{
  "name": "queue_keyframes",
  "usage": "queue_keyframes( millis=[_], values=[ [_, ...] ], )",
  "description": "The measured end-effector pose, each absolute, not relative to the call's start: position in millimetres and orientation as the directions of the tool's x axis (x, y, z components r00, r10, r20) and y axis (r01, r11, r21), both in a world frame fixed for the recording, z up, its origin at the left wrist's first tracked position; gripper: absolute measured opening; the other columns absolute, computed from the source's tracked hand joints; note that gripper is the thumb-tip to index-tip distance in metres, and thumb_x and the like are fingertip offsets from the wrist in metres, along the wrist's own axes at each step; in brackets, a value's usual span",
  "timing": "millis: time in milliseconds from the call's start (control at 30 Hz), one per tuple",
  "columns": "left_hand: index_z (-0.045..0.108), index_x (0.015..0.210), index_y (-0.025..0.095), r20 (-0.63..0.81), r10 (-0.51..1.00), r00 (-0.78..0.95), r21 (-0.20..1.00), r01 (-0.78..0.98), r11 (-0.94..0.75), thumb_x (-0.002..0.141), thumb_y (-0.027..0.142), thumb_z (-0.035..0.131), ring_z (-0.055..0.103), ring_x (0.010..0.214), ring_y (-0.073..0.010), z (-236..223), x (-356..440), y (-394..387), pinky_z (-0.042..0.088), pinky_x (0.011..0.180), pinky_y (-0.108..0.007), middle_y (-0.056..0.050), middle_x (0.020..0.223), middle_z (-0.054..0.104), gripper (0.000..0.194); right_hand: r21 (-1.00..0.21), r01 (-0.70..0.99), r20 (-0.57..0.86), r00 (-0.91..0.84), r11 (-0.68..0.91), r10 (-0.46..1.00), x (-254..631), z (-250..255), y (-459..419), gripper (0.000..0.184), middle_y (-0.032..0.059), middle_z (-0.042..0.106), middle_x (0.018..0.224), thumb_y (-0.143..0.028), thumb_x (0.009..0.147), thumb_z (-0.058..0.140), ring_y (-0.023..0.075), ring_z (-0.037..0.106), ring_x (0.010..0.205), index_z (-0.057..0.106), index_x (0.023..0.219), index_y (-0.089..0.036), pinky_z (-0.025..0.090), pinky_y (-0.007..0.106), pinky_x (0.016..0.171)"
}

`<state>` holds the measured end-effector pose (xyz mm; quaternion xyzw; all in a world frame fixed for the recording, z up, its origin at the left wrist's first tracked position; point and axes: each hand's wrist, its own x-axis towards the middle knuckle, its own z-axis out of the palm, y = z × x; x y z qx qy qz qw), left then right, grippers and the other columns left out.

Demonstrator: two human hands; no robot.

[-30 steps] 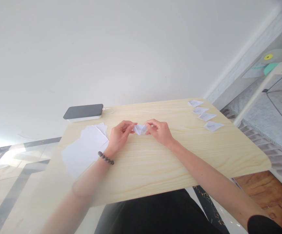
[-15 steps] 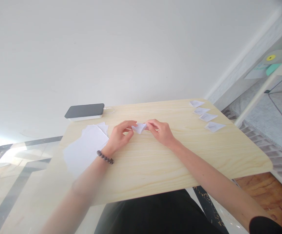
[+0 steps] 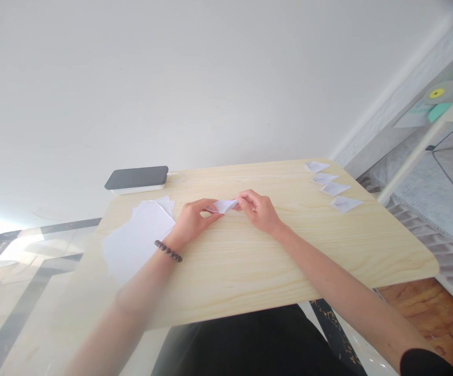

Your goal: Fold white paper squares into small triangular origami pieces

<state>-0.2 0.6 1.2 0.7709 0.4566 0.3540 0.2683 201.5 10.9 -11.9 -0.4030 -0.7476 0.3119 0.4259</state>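
Note:
A small folded white paper (image 3: pixel 225 206) is held just over the middle of the table, stretched between both hands. My left hand (image 3: pixel 195 218), with a dark bead bracelet on its wrist, grips the left end between thumb and fingers. At the right end, my right hand (image 3: pixel 258 210) pinches the paper with thumb and forefinger. Fingertips cover both ends of it. Left of my left hand lies a loose stack of white paper sheets (image 3: pixel 138 237), partly under my forearm.
Several folded paper pieces (image 3: pixel 346 203) lie in a row along the right side of the wooden table (image 3: pixel 250 277). A black-topped white box (image 3: pixel 137 179) with a white cable sits at the back left. The wall (image 3: pixel 210 78) rises behind the table.
My left thumb and fingers have closed further onto the paper's left end. The paper looks flatter and wider between the hands. My right hand has barely moved.

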Motion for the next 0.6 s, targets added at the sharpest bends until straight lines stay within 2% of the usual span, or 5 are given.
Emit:
queue_keyframes(
  millis=[100, 200, 367, 500, 600],
  values=[
    [0.062, 0.077, 0.017, 0.321, 0.887, 0.330, 0.731, 0.509, -0.454, 0.073, 0.035, 0.057, 0.062, 0.078, -0.0165, 0.2, -1.4, 1.1, 0.049, 0.073, -0.028, -0.006, 0.098, 0.064, 0.019, -0.779, 0.365, 0.393, -0.349, 0.509, 0.851, 203.2, -11.2, 11.5, 0.016, 0.0037, 0.064, 0.084, -0.026, 0.086, 0.037, 0.0137, 0.064, 0.077, 0.048, 0.096, -0.019, 0.049, 0.025, 0.069],
    [0.063, 0.083, 0.017, 0.356, 0.868, 0.346, 0.701, 0.516, -0.492, 0.075, 0.032, 0.056, 0.063, 0.074, -0.0148, -2.2, -1.9, 1.6, 0.050, 0.071, -0.027, -0.004, 0.096, 0.065, 0.018, -0.694, 0.395, 0.434, -0.438, 0.602, 0.787, 203.5, -8.8, 11.1, 0.026, 0.0036, 0.063, 0.097, -0.019, 0.084, 0.038, 0.0125, 0.062, 0.082, 0.046, 0.108, -0.022, 0.048, 0.025, 0.073],
    [0.065, 0.088, 0.021, 0.424, 0.815, 0.395, 0.619, 0.530, -0.579, 0.079, 0.030, 0.053, 0.063, 0.076, -0.0136, -5.5, -2.0, 1.7, 0.051, 0.063, -0.022, -0.003, 0.097, 0.065, 0.018, -0.503, 0.466, 0.479, -0.551, 0.728, 0.683, 204.2, -6.9, 11.9, 0.024, 0.0031, 0.058, 0.110, -0.018, 0.077, 0.050, 0.0150, 0.057, 0.096, 0.056, 0.099, -0.022, 0.045, 0.027, 0.083],
    [0.066, 0.086, 0.022, 0.439, 0.785, 0.438, 0.552, 0.558, -0.620, 0.080, 0.029, 0.051, 0.061, 0.077, -0.0127, -5.6, -0.9, 2.3, 0.049, 0.062, -0.021, -0.002, 0.095, 0.065, 0.017, -0.482, 0.508, 0.459, -0.547, 0.714, 0.700, 205.1, -9.3, 14.4, 0.013, 0.0039, 0.062, 0.101, -0.026, 0.080, 0.051, 0.0151, 0.059, 0.088, 0.059, 0.088, -0.020, 0.046, 0.027, 0.077],
    [0.065, 0.085, 0.019, 0.423, 0.809, 0.407, 0.576, 0.569, -0.588, 0.079, 0.031, 0.052, 0.061, 0.078, -0.0139, -4.1, 0.9, 2.9, 0.048, 0.067, -0.023, -0.003, 0.091, 0.065, 0.019, -0.518, 0.520, 0.443, -0.515, 0.679, 0.734, 204.3, -11.4, 15.7, 0.012, 0.0039, 0.065, 0.089, -0.027, 0.081, 0.051, 0.0141, 0.060, 0.077, 0.059, 0.084, -0.019, 0.046, 0.026, 0.073]
  ],
)
